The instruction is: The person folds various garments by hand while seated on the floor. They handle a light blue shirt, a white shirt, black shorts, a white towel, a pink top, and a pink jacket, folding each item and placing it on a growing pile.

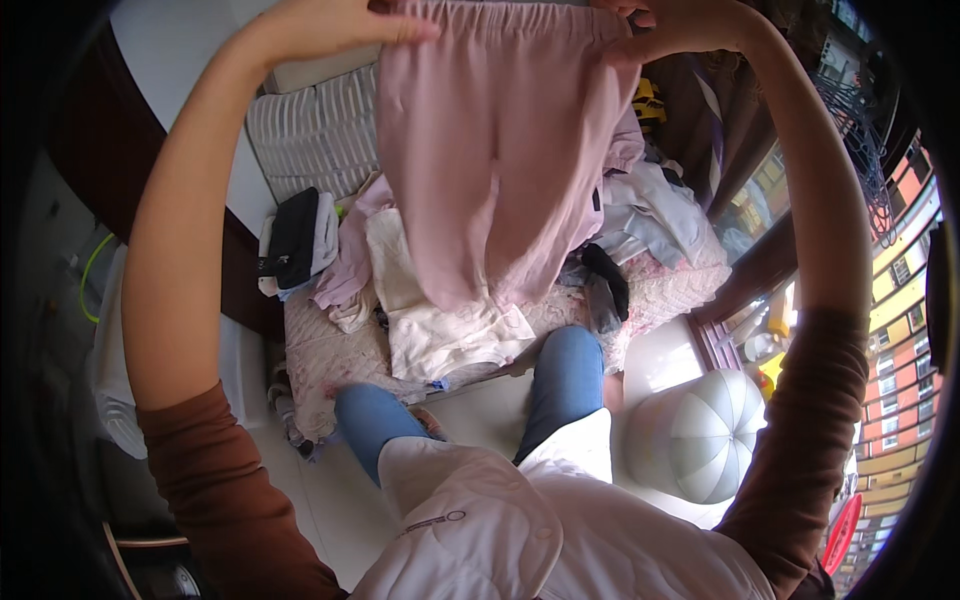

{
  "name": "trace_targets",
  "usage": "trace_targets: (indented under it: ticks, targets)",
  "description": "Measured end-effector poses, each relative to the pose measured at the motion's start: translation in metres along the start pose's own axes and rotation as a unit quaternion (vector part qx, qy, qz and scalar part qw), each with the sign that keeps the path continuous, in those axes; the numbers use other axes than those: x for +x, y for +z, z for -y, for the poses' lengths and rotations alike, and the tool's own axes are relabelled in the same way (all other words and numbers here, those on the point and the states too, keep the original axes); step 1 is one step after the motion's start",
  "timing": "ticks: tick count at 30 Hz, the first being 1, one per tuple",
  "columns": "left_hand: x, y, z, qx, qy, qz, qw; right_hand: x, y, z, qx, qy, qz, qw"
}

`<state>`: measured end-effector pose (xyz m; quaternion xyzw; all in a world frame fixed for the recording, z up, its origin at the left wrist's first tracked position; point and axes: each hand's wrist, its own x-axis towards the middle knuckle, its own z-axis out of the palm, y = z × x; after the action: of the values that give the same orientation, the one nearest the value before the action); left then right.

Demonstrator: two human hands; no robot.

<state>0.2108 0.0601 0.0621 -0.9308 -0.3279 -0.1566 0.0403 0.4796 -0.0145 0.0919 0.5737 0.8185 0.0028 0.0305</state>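
A pair of pink trousers (450,142) with a gathered elastic waistband hangs spread in front of me. My left hand (375,26) grips the waistband near its left corner, thumb on the front side. At the other corner, my right hand (652,34) pinches the cloth below the waistband; some of its fingers are cut off by the top edge of the picture. Both legs of the trousers drop over the heap of clothes behind. Below their hems lies a cream garment (457,337), partly covered by the trousers.
A sofa seat with a quilted floral cover (330,367) bears the clothes. Folded dark clothing (294,236) is stacked at its left, black socks (606,274) and white clothes (652,210) at its right. A striped cushion (315,127) leans behind. A round pouffe (697,442) stands by the window.
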Motion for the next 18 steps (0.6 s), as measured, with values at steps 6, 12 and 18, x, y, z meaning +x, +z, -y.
trace_targets:
  ticks: [6,12,18]
  targets:
    - [-0.021,-0.041,-0.006,-0.037,-0.120,0.008,0.992,0.039,0.020,0.018,0.086,-0.016,-0.090,0.992]
    - [-0.037,0.002,0.070,-0.109,-0.049,-0.028,0.992,0.076,0.071,-0.007,0.250,-0.156,-0.135,0.946]
    - [-0.060,0.017,0.075,-0.283,-0.090,-0.024,0.955,0.095,0.078,-0.003,0.367,-0.198,-0.180,0.891]
